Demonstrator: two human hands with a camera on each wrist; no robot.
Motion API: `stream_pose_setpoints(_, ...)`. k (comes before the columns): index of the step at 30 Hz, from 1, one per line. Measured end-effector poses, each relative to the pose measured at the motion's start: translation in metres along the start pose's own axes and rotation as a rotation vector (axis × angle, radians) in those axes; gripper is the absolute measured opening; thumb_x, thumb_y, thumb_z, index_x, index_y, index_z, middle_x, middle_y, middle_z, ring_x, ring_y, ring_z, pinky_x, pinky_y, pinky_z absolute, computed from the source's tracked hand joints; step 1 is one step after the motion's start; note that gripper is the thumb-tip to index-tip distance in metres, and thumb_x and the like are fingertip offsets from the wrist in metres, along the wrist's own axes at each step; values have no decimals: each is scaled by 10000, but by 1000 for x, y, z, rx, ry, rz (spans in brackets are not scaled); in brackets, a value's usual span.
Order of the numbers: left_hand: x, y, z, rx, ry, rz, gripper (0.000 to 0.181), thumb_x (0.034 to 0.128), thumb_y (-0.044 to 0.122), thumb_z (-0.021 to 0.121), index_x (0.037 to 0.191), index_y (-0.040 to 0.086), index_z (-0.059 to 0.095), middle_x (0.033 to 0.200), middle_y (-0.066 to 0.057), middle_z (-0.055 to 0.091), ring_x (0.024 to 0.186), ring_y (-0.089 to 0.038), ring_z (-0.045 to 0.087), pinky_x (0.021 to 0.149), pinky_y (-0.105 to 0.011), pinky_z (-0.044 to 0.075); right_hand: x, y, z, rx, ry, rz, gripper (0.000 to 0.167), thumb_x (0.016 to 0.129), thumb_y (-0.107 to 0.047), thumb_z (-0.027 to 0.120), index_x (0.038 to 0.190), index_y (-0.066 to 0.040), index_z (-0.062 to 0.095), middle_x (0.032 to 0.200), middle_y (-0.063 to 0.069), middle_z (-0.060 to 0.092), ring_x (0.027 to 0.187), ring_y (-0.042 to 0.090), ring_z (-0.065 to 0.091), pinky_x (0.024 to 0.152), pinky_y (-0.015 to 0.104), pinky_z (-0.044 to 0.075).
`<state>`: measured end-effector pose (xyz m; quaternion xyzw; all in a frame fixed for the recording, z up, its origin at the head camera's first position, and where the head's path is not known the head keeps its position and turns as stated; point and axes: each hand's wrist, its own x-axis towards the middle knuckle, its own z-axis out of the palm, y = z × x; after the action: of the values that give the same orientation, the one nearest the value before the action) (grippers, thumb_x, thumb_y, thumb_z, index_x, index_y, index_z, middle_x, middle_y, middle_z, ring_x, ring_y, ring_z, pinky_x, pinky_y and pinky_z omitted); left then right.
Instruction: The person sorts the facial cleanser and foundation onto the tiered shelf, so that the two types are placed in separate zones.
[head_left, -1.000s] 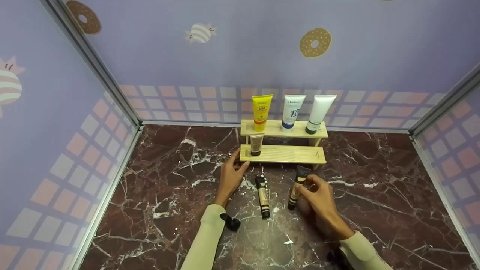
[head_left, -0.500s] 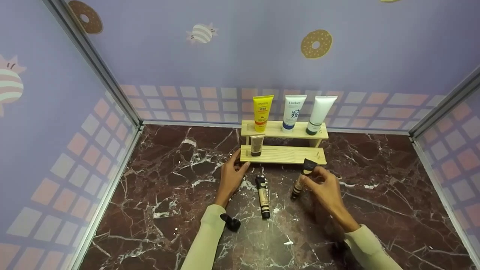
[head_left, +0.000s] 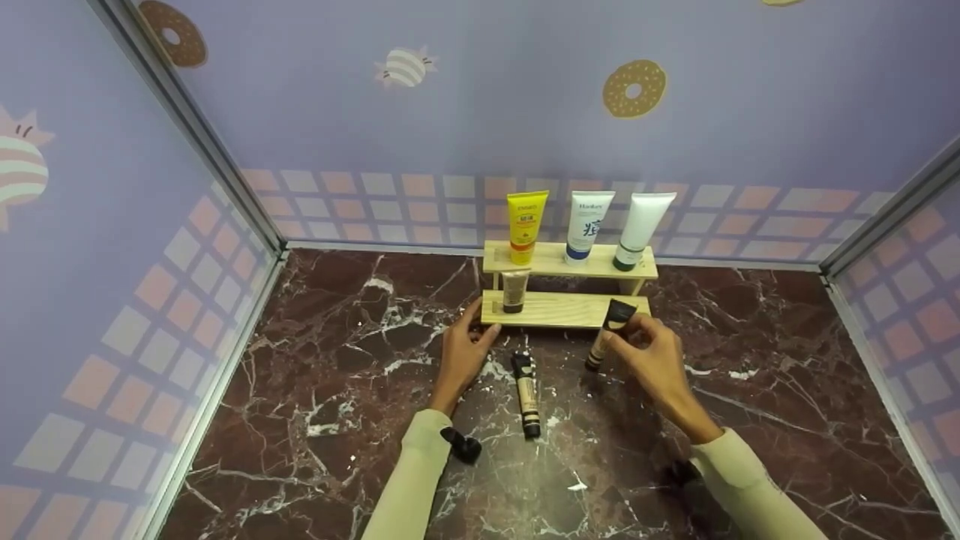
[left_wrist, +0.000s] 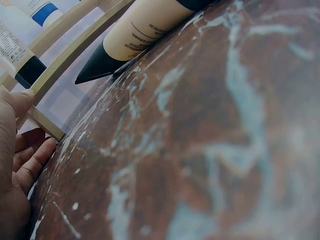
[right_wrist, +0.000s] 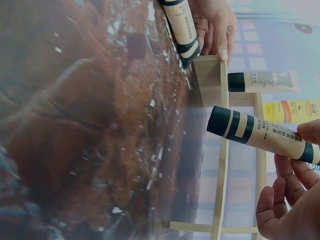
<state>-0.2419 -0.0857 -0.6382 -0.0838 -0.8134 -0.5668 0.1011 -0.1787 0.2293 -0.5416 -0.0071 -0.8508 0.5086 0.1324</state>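
Observation:
My right hand [head_left: 654, 356] pinches a beige squeeze tube [right_wrist: 272, 136] with black ends between thumb and fingers. The tube tilts cap-down, off the marble top, in front of the lower step of a two-tier wooden rack [head_left: 574, 309]. At the rack's left end, my left hand [head_left: 463, 352] grips the lower board, its thumb [left_wrist: 21, 100] at the board's edge and its fingers by the leg. A second beige and black tube [head_left: 527, 395] lies on the marble between the hands. On the lower step, at the left, a small beige tube [head_left: 514, 290] stands upright on its dark cap.
Along the upper step stand a yellow tube [head_left: 525, 225], a white tube with a blue cap [head_left: 586, 225] and a white tube with a green cap [head_left: 641, 229]. Behind the rack rises a purple patterned wall [head_left: 480, 112]; side panels flank the marble top [head_left: 337, 450].
My right hand has lifted the beige tube off the marble and carried it toward the rack's lower step, tipping it more upright. The left hand has stayed at the rack's left end.

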Motion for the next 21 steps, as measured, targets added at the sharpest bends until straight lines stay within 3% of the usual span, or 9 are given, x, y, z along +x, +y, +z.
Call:
stream_pose_setpoints(5,-1,0,-1,-7,-2,-2,661,1053,203,788,1631,24,522,1396,-217,722,690,-187,733,585,-287,545,11,-7,0,8,-3,13,192,923,-108,895,1004,9,766,1016,189,692,824,235,660,656,189,504)
stream_pose_setpoints(13,-1,1,-1,2,-6,1,664,1065,244,778,1639,40,516,1364,-174,742,882,-227,788,728,-367,634,29,-11,2,-33,5,-15,231,909,-128,900,1026,17,762,1064,190,728,970,312,654,872,315,487)
stream_pose_setpoints(21,-1,1,-1,2,-2,10,662,1061,220,783,1634,22,517,1344,-189,747,830,-224,781,679,-327,613,41,-13,7,7,-29,-12,218,937,-128,873,1071,6,764,1104,169,732,1001,326,634,883,342,485)
